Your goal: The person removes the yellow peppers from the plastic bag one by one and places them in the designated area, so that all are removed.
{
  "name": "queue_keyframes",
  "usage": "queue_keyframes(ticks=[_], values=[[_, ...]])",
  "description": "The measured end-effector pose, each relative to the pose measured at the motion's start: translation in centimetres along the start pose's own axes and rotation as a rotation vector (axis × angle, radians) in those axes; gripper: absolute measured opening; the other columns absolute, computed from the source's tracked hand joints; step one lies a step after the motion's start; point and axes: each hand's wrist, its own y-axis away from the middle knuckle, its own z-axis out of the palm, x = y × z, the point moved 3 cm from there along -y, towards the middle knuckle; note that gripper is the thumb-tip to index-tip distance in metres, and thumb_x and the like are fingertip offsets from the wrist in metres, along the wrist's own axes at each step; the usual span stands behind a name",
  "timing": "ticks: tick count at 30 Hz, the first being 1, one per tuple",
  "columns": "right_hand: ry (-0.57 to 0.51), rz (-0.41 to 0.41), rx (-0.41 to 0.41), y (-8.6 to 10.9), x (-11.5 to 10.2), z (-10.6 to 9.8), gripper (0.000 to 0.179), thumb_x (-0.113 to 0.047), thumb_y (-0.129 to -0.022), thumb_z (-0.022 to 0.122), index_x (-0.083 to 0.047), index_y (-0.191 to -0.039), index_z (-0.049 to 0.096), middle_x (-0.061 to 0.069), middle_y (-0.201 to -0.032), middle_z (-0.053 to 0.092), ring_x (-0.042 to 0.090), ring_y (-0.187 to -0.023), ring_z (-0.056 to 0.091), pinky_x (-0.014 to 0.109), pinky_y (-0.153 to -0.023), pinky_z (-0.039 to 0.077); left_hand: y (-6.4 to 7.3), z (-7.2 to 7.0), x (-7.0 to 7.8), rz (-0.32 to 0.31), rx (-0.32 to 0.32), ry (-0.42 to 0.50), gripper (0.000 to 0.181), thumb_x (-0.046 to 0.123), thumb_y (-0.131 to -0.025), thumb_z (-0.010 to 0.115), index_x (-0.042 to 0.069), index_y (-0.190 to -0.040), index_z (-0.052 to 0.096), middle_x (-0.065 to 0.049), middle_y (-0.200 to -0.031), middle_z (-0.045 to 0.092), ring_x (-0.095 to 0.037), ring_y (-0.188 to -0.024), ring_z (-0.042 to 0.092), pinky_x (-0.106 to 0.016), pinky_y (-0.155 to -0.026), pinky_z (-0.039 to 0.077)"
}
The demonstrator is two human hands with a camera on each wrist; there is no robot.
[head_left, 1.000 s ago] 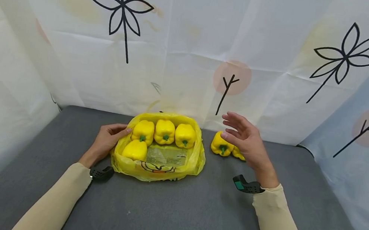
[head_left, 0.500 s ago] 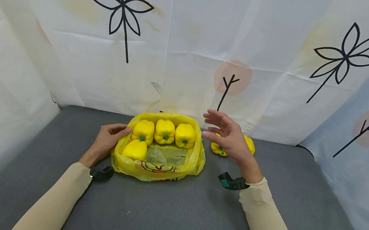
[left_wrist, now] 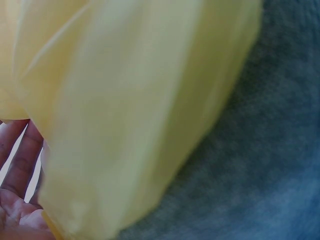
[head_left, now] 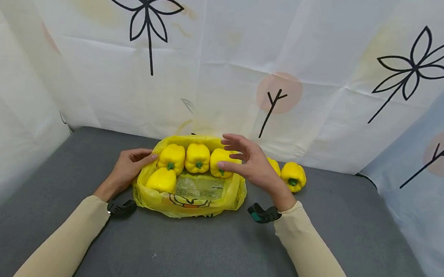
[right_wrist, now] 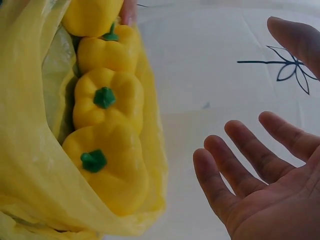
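Note:
A yellow plastic bag lies with its mouth spread wide, and several yellow bell peppers sit inside along its far and left sides. My left hand holds the bag's left rim, thumb over the edge; in the left wrist view the yellow plastic hides most of that hand. Over the bag's right end hovers my right hand, fingers spread and holding nothing, partly covering the rightmost pepper. In the right wrist view its fingers are apart from the peppers in the bag.
Right of the bag, two more yellow peppers stand on the grey table: one in plain sight, the other partly behind my right hand. A white patterned cloth hangs along the table's back edge.
My right hand has moved left, from over the loose peppers to above the bag's right end, uncovering the far-right pepper. My left hand stays at the bag's rim.

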Motion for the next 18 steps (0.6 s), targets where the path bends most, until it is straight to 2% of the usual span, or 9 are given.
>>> queue_keyframes(ticks=[3,9,18], values=[[0.023,0.019,-0.023,-0.6,0.1,0.6,0.065,-0.016,-0.093,0.076,-0.014,-0.151,0.047,0.008,-0.146,0.052,0.029,-0.131,0.051,0.051,-0.111,0.041,0.0,0.0,0.0,0.003,0.001,-0.006,0.046,0.025,-0.099,0.069,-0.009,-0.130,0.063,0.009,-0.103,0.071,-0.010,-0.091,0.069,-0.025,-0.078,0.060],[0.019,0.038,-0.058,-1.6,0.6,1.6,0.067,-0.018,-0.093,0.077,-0.012,-0.152,0.046,0.010,-0.146,0.051,0.039,-0.134,0.048,0.054,-0.110,0.042,0.0,0.0,0.0,0.010,-0.002,-0.001,0.045,0.024,-0.100,0.069,-0.009,-0.130,0.063,0.008,-0.103,0.071,-0.010,-0.090,0.069,-0.025,-0.077,0.060],[0.038,0.083,-0.131,-2.6,1.3,3.4,0.070,-0.024,-0.093,0.077,-0.010,-0.153,0.044,0.016,-0.149,0.048,0.034,-0.134,0.049,0.050,-0.111,0.041,-0.1,0.0,0.0,0.020,0.000,0.006,0.044,0.022,-0.100,0.069,-0.010,-0.129,0.064,0.009,-0.102,0.071,-0.009,-0.090,0.069,-0.025,-0.077,0.060]])
